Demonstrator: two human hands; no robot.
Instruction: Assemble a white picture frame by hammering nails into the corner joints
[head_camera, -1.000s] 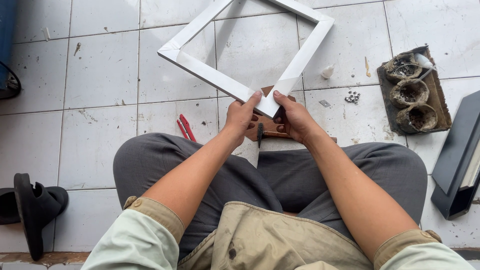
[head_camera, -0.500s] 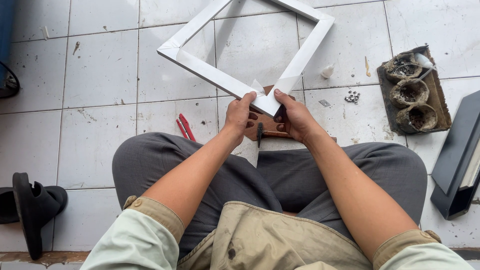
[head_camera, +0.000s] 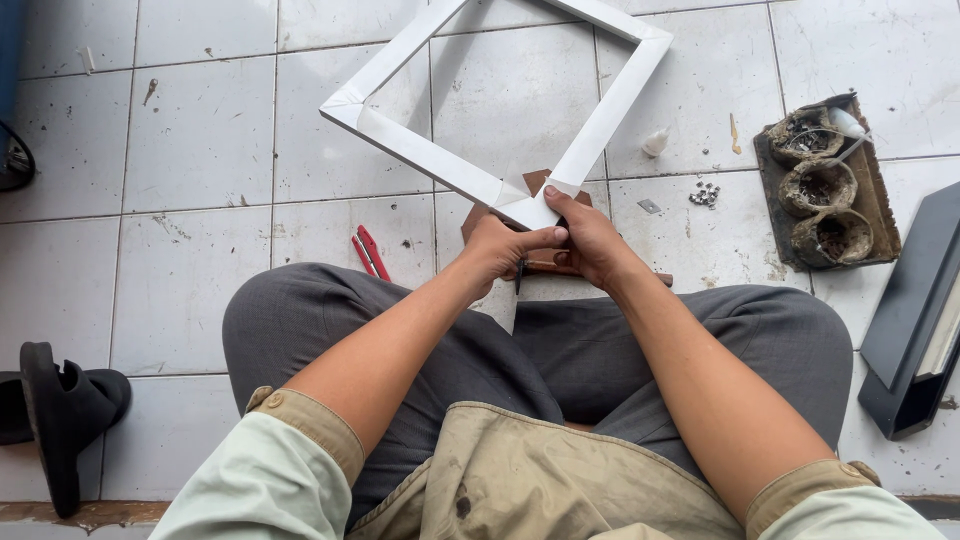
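Observation:
A white square frame (head_camera: 420, 152) lies flat on the tiled floor, turned so one corner points at me. My left hand (head_camera: 500, 248) and my right hand (head_camera: 588, 240) both grip that near corner, fingers pressed onto the mitre joint. Under the corner sits a brown wooden block (head_camera: 538, 182). A thin dark tool (head_camera: 521, 274) hangs between my hands; which hand holds it is unclear. I sit cross-legged in grey trousers.
Red-handled pliers (head_camera: 370, 250) lie on the floor left of my hands. A small pile of metal bits (head_camera: 706, 193) and a brown tray (head_camera: 870, 200) with three crusty pots are at right. A dark box (head_camera: 915, 320) stands far right, a black sandal (head_camera: 60, 420) at left.
The frame's near corner has shifted slightly under my hands. My fingers have closed tighter over the joint.

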